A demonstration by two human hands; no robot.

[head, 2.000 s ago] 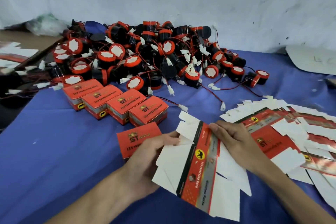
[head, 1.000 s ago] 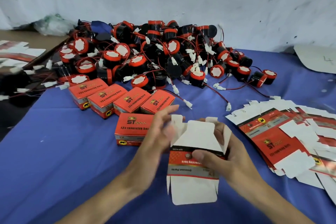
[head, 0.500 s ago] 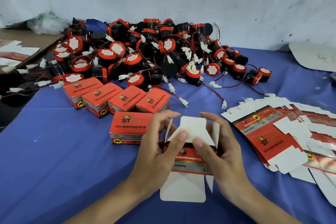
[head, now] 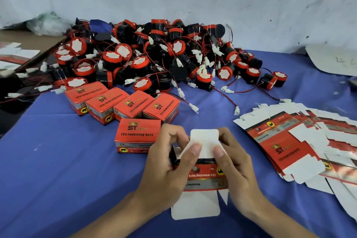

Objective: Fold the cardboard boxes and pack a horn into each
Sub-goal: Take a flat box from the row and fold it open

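Note:
A half-formed red cardboard box [head: 204,175] stands on the blue table in front of me. My left hand [head: 166,168] grips its left side and my right hand [head: 235,168] grips its right side. Both thumbs press its white far flap [head: 204,139] down. A white near flap [head: 195,206] lies flat toward me. Behind, a big pile of black and red horns [head: 154,58] with red wires and white plugs fills the back of the table. Flat red and white box blanks [head: 293,145] are fanned out at the right.
Several closed red boxes [head: 123,102] stand in a row left of centre, with one more closed box [head: 137,135] just left of my left hand. The blue cloth [head: 58,160] covers the table. A grey wall rises behind the pile. Papers lie at far left.
The flat blank was opened into a box shape and turned. My thumbs have pushed the far flap further down over the opening.

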